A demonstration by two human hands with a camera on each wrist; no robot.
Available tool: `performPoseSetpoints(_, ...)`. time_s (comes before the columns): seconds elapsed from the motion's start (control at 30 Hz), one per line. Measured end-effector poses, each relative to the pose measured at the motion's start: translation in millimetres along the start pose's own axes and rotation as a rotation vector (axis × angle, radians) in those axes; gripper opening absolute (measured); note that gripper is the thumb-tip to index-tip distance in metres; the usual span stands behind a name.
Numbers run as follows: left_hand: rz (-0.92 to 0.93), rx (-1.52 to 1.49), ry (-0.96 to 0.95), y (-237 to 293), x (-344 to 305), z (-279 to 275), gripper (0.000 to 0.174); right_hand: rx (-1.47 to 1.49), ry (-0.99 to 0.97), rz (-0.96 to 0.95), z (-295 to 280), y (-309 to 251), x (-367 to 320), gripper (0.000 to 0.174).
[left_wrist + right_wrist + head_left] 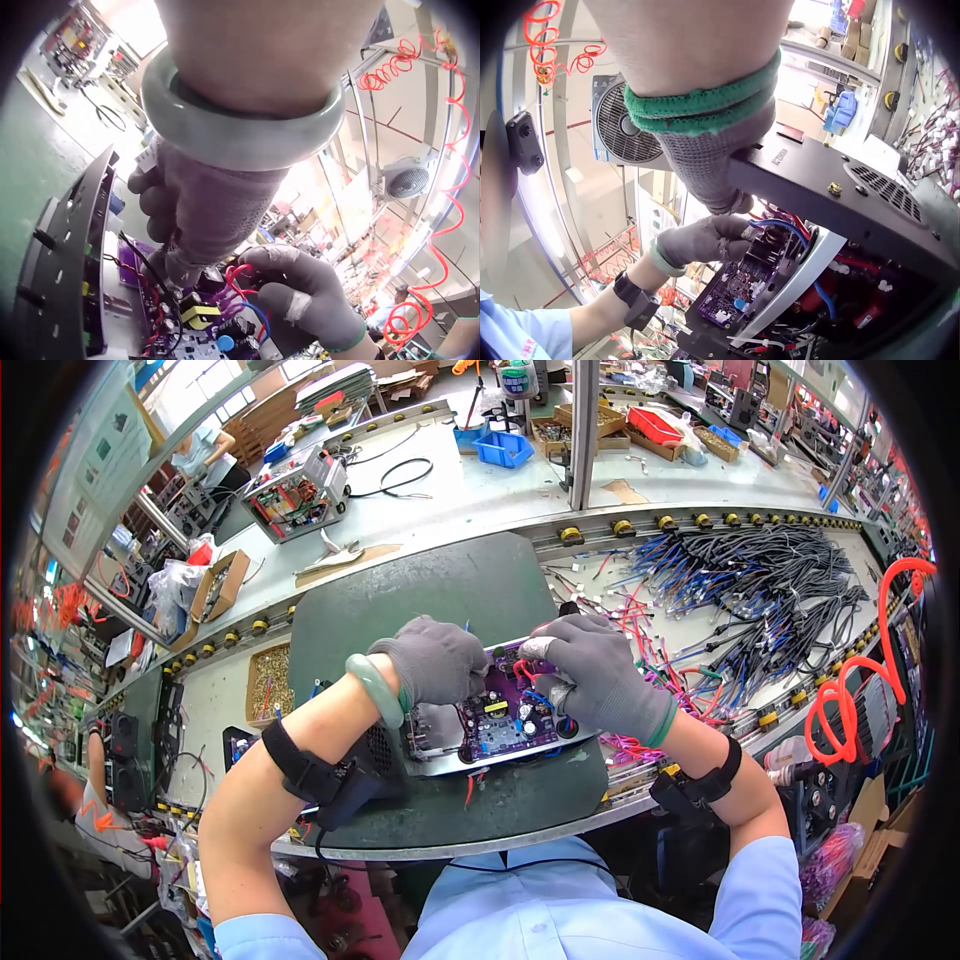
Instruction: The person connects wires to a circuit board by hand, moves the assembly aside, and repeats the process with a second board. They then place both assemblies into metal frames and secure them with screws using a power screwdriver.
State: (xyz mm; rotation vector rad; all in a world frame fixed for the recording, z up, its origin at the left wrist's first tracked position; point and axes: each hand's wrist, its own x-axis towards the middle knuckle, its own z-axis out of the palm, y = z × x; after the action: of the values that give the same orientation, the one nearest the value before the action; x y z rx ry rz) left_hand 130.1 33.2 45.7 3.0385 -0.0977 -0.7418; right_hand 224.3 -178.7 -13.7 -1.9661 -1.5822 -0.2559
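Note:
A metal chassis (pixel 455 765) lies open in front of me, with a purple circuit board (pixel 505 725) inside. My gloved left hand (pixel 435 660) is over the board's far left part, its fingers curled down. In the right wrist view, the left fingertips are beside black components. My gloved right hand (pixel 605 675) is over the far right part, index finger and thumb bent and apart. Red wires (pixel 238 276) loop near its index fingertip, and a blue wire (pixel 259 313) rises below them. Whether either hand pinches anything I cannot tell, as the fingertips are partly hidden.
The chassis is on a dark green board (pixel 420 580) on the bench. A pile of dark cables (pixel 770 595) lies right, with loose red wires near the chassis. A carton of small parts (pixel 268 685) stands left. A coiled red air hose (pixel 840 710) hangs right.

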Motion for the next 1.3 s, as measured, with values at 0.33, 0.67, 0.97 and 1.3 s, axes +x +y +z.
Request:
performPoseSetpoints(0.33,-0.121,0.481,-0.168,23,39,-20,0.041,0.07,0.064,-0.009,3,-1,2,0.034)
performPoseSetpoints(0.67,-0.126,-0.231,0.479,-7,-25,14,0.027,0.232,0.156,0.134,-11,-25,2,0.03)
performPoseSetpoints(0.97,-0.067,-0.347,1.015,31,-86,68,0.01,0.363,0.026,0.201,64,-76,22,0.024)
performPoseSetpoints(1.3,-0.218,-0.76,1.11,13,-75,91,0.015,0.288,0.14,0.189,76,-88,36,0.012)
